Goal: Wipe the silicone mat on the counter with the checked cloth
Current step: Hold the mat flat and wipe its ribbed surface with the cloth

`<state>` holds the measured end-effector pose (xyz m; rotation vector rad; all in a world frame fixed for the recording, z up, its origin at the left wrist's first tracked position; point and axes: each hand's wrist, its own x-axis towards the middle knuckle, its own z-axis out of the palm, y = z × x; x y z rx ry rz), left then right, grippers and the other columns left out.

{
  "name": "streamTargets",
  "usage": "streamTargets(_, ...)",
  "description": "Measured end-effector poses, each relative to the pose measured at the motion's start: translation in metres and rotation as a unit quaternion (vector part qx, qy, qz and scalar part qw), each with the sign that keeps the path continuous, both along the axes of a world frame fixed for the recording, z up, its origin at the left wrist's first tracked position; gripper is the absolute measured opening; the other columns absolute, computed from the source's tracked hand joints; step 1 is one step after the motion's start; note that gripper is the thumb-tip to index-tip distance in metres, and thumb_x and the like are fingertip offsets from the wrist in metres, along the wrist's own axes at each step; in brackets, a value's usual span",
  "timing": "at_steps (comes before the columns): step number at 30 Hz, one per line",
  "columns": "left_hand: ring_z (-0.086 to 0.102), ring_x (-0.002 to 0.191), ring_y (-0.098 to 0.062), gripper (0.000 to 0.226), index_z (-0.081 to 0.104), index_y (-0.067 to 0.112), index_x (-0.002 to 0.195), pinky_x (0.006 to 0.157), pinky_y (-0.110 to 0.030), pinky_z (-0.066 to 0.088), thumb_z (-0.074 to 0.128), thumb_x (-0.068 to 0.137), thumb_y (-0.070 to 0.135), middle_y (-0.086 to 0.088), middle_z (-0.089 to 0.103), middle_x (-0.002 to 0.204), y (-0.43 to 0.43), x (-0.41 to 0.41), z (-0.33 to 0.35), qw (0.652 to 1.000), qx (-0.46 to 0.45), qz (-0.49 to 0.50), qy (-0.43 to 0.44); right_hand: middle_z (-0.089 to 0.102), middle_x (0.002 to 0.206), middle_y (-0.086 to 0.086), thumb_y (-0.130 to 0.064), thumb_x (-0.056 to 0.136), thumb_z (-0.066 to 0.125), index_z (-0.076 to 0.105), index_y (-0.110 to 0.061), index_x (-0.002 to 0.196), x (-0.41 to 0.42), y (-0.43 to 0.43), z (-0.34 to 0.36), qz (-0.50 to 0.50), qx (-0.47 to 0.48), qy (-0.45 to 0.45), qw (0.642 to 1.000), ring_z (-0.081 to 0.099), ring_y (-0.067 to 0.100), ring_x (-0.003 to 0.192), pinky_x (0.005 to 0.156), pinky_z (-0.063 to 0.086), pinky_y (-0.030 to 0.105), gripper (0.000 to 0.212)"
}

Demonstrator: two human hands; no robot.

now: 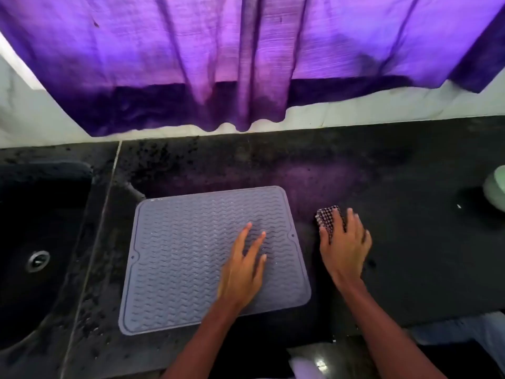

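Note:
A grey silicone mat (191, 255) with wavy ridges lies flat on the dark counter (410, 242), just right of the sink. My left hand (243, 272) rests flat on the mat's right half, fingers spread, holding nothing. The checked cloth (326, 217), dark and white and bunched up, sits on the counter just past the mat's right edge. My right hand (345, 247) lies on top of the cloth with fingers curled over it; most of the cloth is hidden under the palm.
A dark sink (41, 242) with a round drain (38, 260) is at the left. A purple curtain (246, 64) hangs over the white wall behind the counter. A pale green object (496, 188) sits at the right edge.

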<state>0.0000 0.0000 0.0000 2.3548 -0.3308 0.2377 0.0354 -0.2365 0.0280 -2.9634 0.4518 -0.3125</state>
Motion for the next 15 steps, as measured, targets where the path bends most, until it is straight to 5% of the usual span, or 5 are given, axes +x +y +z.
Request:
streamTargets(4,0.045,0.143,-0.025,0.043,0.061,0.016,0.141,0.106,-0.036,0.050,0.052,0.101,0.029,-0.011,0.037,0.161,0.006,-0.007,-0.005,1.000,0.013,0.002,0.008,0.051,0.133,0.014,-0.053,0.091,0.048,0.037,-0.014,0.140,-0.001,-0.010,0.004,-0.088,0.057,0.036,0.994,0.048,0.034,0.114,0.090,0.032,0.049,0.063)
streamTargets(8,0.040,0.147,-0.021,0.043,0.058,0.020,0.144,0.110,-0.032,0.045,0.051,0.102,0.032,-0.008,0.034,0.164,0.033,-0.025,-0.006,0.999,0.012,0.041,0.017,0.053,0.127,0.018,-0.046,0.083,0.065,0.037,-0.012,0.140,0.008,-0.004,0.011,-0.117,0.143,0.079,0.980,0.048,0.038,0.116,0.093,0.036,0.055,0.073)
streamTargets(13,0.039,0.147,-0.017,0.044,0.058,0.022,0.142,0.107,-0.029,0.043,0.050,0.101,0.035,-0.003,0.034,0.163,0.073,-0.062,0.010,0.991,0.020,0.130,0.023,0.066,0.085,0.012,-0.026,0.077,0.071,0.063,-0.011,0.090,0.020,0.002,0.018,-0.036,0.228,0.051,0.972,0.060,0.034,0.082,0.077,0.051,0.044,0.021)
streamTargets(15,0.035,0.149,-0.011,0.045,0.060,0.022,0.141,0.111,-0.019,0.037,0.049,0.101,0.039,0.000,0.034,0.163,0.090,-0.073,0.016,0.985,0.012,0.165,0.040,0.061,0.087,0.009,-0.020,0.080,0.071,0.064,-0.013,0.092,0.017,0.010,0.026,0.000,0.274,0.017,0.962,0.057,0.024,0.079,0.077,0.048,0.034,0.017)
